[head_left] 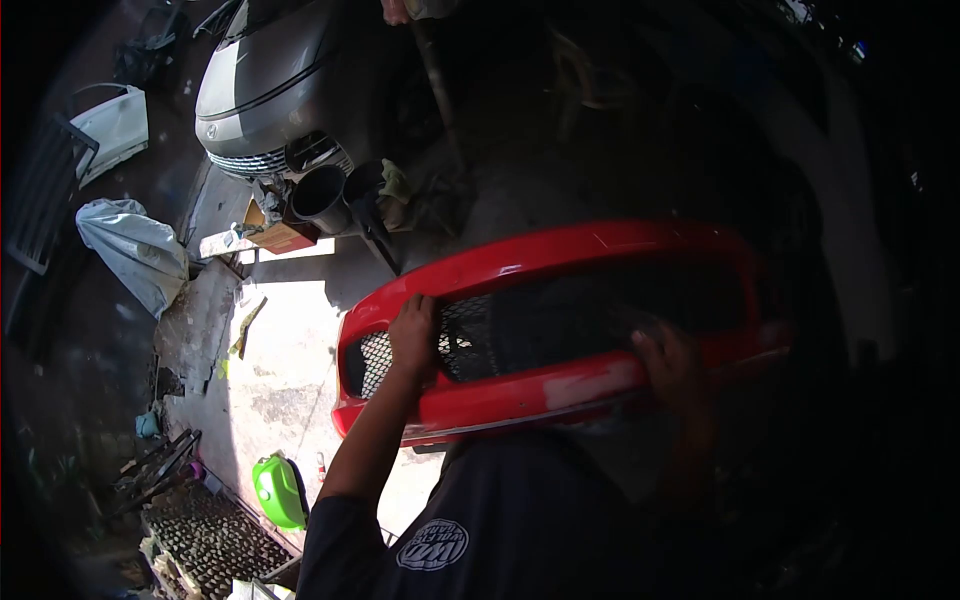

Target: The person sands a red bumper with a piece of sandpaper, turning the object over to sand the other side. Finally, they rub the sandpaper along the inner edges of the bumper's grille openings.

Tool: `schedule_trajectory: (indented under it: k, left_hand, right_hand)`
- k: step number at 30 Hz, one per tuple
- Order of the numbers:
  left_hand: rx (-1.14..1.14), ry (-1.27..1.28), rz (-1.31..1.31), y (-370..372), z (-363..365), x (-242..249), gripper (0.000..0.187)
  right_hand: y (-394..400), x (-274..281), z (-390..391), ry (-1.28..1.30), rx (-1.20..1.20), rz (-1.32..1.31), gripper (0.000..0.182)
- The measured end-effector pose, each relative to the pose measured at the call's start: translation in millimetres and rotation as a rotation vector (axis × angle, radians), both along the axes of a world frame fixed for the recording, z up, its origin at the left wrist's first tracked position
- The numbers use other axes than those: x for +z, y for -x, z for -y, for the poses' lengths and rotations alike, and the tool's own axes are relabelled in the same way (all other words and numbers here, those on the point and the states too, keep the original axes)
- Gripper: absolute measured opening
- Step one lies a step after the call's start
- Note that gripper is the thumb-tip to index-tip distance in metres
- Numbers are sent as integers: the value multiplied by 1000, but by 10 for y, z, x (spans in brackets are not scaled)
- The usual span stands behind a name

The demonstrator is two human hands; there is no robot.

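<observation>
A red car bumper (560,245) with mesh-filled openings (468,330) stretches across in front of my body, its right end in deep shade. My left hand (412,335) is closed around the upright divider between the small left opening and the long middle one. On the right, my right hand (668,360) grips the lower bar, with its thumb showing and its other fingers partly hidden in shadow. Just left of that hand, the lower bar has a pale, dull patch (590,382).
A grey car (265,95) with a white stripe stands ahead. Before it are a black bucket (320,195) and a cardboard box (283,236). A white car door (112,132) and a draped cover (135,245) are at left. A bright green shell-like part (278,490) lies lower left.
</observation>
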State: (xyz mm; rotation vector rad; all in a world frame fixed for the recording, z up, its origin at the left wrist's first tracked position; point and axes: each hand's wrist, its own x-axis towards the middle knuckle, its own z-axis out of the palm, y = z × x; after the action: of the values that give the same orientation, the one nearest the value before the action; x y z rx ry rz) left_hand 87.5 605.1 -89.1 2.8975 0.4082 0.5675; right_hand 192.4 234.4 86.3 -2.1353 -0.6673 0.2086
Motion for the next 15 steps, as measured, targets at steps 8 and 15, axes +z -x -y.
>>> schedule_trajectory:
  k: [8, 15]
  left_hand:
    - [-21, -47, 0, -46, -53, -109, 11]
    - [-180, -85, -26, -74, -111, -102, 12]
  right_hand:
    - [136, 73, 69, 63, -50, 48, 30]
    - [177, 123, 86, 35, -103, 33, 33]
